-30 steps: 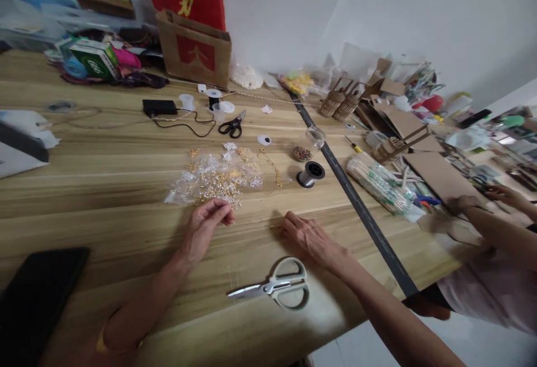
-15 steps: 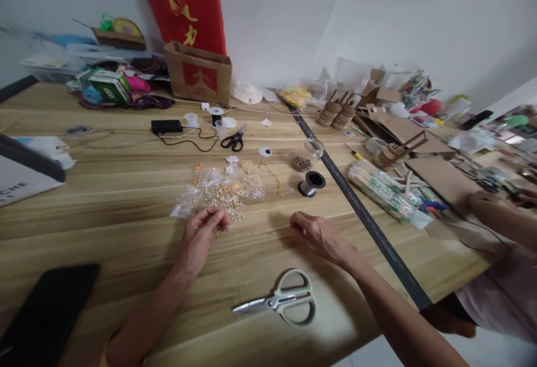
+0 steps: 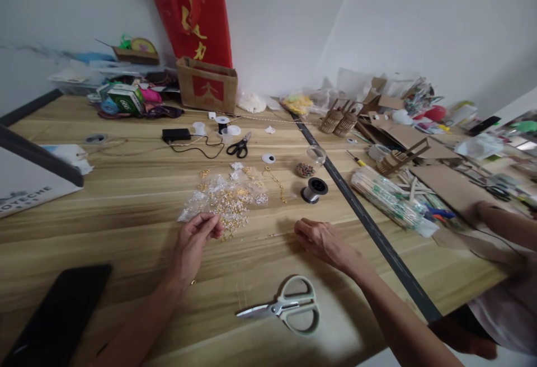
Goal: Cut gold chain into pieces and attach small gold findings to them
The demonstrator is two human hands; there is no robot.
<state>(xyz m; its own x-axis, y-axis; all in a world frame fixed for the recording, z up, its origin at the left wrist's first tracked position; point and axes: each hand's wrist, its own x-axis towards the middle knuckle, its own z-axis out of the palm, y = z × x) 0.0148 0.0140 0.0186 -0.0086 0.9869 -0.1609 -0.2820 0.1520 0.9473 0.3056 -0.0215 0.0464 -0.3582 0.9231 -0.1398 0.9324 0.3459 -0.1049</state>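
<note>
My left hand (image 3: 193,240) rests on the wooden table (image 3: 126,188) with its fingertips pinched together at the near edge of a heap of small gold and silver beads and clear packets (image 3: 229,198). What the fingers pinch is too small to make out. My right hand (image 3: 321,238) lies on the table to the right, fingers curled loosely, knuckles up, nothing visible in it. Grey-handled scissors (image 3: 289,305) lie just in front of my right wrist. A gold chain (image 3: 277,182) and a wire spool (image 3: 314,189) sit beyond the right hand.
A black phone (image 3: 59,316) lies near left. Black scissors (image 3: 239,146), a black box with cable (image 3: 176,134) and a red paper bag (image 3: 207,84) stand further back. A dark strip (image 3: 369,227) divides the table; another person's arm (image 3: 503,224) works among cardboard pieces at right.
The camera has tilted up, so everything sits lower in view. My left hand drew back slightly from the bead heap, still pinched. The right hand stayed almost where it was.
</note>
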